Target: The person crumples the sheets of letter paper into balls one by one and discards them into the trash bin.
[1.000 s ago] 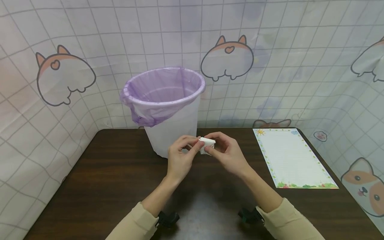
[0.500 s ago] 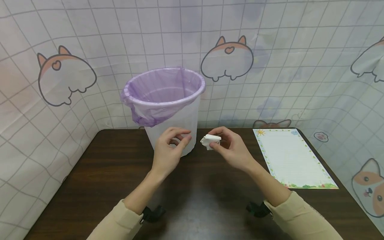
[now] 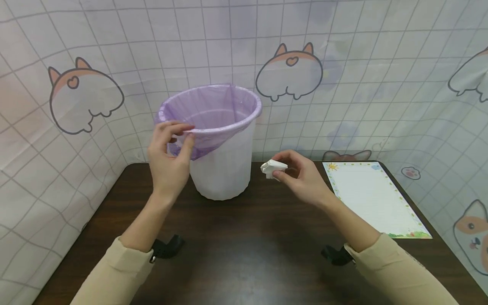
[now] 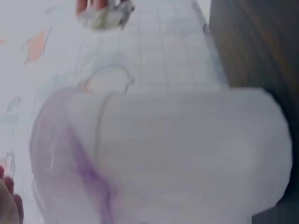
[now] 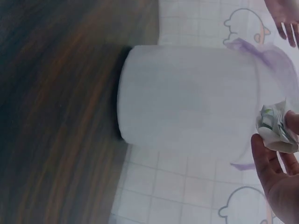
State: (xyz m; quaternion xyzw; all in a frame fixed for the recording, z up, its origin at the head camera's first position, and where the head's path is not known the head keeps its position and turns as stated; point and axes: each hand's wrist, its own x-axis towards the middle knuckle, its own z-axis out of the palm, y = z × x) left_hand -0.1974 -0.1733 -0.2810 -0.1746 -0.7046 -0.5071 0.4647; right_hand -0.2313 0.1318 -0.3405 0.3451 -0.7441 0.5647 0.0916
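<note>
While one crumpled paper wad (image 3: 272,168) is still pinched between thumb and fingertips by the right hand (image 3: 305,180), just right of the bin (image 3: 225,173), the left hand (image 3: 167,163) is now found farther left, by the rim (image 3: 228,128), fingers loosely parted, nothing gripped. Quick tally: two hands, one bin, one bordered sheet (image 3: 375,197).

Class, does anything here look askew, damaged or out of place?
Yes: in the head view, the purple liner overhangs the white bin unevenly, drooping low at the front left but tapering away toward the right.
</note>
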